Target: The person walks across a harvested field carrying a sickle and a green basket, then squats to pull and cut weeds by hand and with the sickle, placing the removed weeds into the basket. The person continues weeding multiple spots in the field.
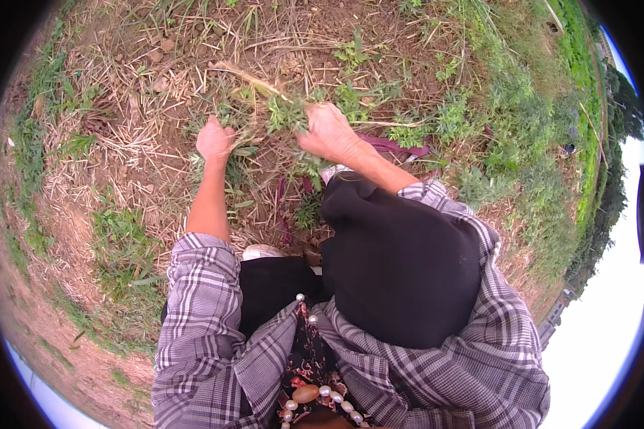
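My right hand (pixel 327 131) is closed around a tuft of uprooted weeds (pixel 284 110); pale roots and dry stalks stick out to its upper left, a little blurred. To the left, my left hand (pixel 215 140) is bent into a fist close to the ground among low leafy weeds (pixel 239 161). Thin stems show beside its thumb, but whether the fingers grip them I cannot tell. A dark red strip of cloth or plastic (pixel 392 146) lies on the soil just right of my right wrist.
Dry straw (pixel 139 139) and small clods (pixel 161 84) cover brown soil. Green weeds (pixel 453 118) grow thicker to the right, with a bright green crop strip (pixel 579 107) beyond. A white shoe (pixel 261 251) and my bent knee (pixel 402 252) are close below the hands.
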`<state>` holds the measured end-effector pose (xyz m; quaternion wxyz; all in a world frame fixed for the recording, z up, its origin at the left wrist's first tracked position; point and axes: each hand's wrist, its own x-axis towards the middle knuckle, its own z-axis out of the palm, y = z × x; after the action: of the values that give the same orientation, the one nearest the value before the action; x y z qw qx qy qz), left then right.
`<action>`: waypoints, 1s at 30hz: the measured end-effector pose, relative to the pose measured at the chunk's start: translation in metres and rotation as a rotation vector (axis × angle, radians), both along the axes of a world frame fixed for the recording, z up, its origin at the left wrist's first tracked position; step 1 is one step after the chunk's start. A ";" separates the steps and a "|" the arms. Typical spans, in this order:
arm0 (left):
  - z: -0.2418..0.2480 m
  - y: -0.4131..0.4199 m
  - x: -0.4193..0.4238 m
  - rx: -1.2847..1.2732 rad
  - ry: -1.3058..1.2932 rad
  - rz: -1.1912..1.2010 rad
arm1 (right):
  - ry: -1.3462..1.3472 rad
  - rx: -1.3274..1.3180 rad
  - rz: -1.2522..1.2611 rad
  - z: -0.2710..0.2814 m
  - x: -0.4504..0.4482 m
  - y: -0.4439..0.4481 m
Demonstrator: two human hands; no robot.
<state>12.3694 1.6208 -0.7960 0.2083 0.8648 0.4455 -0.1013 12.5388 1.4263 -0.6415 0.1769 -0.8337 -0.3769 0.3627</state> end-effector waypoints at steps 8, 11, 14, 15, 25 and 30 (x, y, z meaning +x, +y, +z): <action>0.001 -0.011 0.002 -0.016 -0.065 0.008 | -0.323 -0.408 -0.381 -0.069 0.031 -0.031; -0.007 -0.003 -0.007 0.016 -0.093 0.027 | -0.234 -0.385 -0.469 -0.053 0.038 -0.016; -0.011 -0.001 -0.007 0.034 -0.097 0.000 | -0.273 -0.416 -0.302 -0.059 0.056 -0.028; -0.009 -0.001 -0.003 0.029 -0.082 0.007 | -0.229 -0.449 -0.258 -0.054 0.066 -0.025; -0.014 -0.001 -0.009 0.059 -0.118 -0.012 | -0.461 -0.177 -0.585 -0.009 0.114 -0.083; -0.010 -0.004 -0.005 0.029 -0.079 -0.003 | -0.510 -0.684 -0.702 -0.025 0.136 -0.175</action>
<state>12.3645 1.6170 -0.8060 0.2131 0.8718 0.4369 -0.0610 12.6752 1.2509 -0.6666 -0.0907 -0.9807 0.0320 0.1704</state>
